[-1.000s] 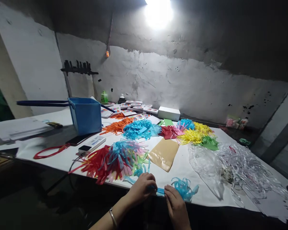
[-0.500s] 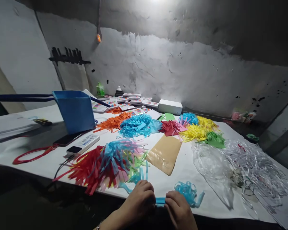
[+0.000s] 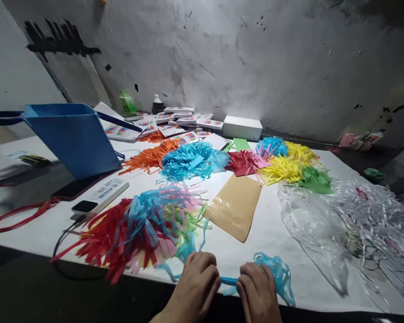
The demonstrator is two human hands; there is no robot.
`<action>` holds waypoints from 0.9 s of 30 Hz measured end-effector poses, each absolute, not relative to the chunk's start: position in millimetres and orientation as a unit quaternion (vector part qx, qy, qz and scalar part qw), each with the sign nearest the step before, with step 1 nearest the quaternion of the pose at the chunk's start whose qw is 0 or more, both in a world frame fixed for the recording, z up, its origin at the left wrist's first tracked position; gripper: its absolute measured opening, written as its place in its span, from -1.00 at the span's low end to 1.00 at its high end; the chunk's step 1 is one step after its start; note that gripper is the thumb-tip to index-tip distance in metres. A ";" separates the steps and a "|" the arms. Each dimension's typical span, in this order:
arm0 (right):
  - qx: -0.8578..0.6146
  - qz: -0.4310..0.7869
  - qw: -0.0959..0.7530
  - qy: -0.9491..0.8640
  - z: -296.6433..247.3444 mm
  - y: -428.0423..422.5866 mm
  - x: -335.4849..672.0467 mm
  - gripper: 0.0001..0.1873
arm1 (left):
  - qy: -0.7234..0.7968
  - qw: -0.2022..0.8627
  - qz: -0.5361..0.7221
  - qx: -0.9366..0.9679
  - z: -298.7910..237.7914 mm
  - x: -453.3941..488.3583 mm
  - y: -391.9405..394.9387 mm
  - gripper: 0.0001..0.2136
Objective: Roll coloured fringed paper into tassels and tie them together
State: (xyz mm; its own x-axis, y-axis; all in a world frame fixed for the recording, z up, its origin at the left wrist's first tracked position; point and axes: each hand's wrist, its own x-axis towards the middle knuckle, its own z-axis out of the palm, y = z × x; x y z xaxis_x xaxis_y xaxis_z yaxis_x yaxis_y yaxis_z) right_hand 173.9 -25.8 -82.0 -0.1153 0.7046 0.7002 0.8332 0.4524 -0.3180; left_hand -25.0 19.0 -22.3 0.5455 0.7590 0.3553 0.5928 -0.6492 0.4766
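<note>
Between my two hands at the table's front edge stretches a blue tissue paper tassel (image 3: 229,281), its middle rolled into a thin band. My left hand (image 3: 198,282) is closed around the left part of it. My right hand (image 3: 257,287) grips the right part, fingers curled. The fringe strips (image 3: 276,271) spill out beyond my right hand, and more blue strips lie left of my left hand. Just to the left is a heap of red, blue, pink and green tassels (image 3: 144,229). A brown paper envelope (image 3: 235,206) lies ahead of my hands.
A blue box (image 3: 70,139) stands on a phone at left, near a white power bank (image 3: 101,196). Orange, blue, red and yellow tassel piles (image 3: 188,161) spread behind. Clear plastic (image 3: 309,229) and silver strips (image 3: 377,224) lie right. Flat boxes and a white box (image 3: 242,128) sit by the wall.
The view has tilted down and moved closer to the table. My hands have drawn slightly apart, and the blue band between them looks longer and narrower.
</note>
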 end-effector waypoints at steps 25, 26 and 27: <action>-0.431 -0.145 0.363 -0.813 -28.8 -12.2 171.0 -0.64 | 0.374 0.460 0.189 0.783 2.4 -21.0 49.3 -0.78; -0.419 -0.161 0.360 -0.818 -22.6 -14.3 174.8 -0.66 | 0.376 0.523 0.179 0.744 8.8 -21.2 47.8 -0.75; -0.405 -0.175 0.357 -0.823 -16.2 -16.5 178.7 -0.69 | 0.373 0.582 0.172 0.701 12.8 -20.1 46.1 -0.73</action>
State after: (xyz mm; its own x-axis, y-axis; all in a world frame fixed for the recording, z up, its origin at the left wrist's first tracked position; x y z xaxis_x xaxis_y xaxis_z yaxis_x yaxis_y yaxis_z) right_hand 178.7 -16.5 -16.2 -0.4167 0.5421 0.7297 0.7921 0.6104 -0.0011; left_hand -20.1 46.1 12.8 0.6619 0.7241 -0.1938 0.3233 -0.0425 0.9453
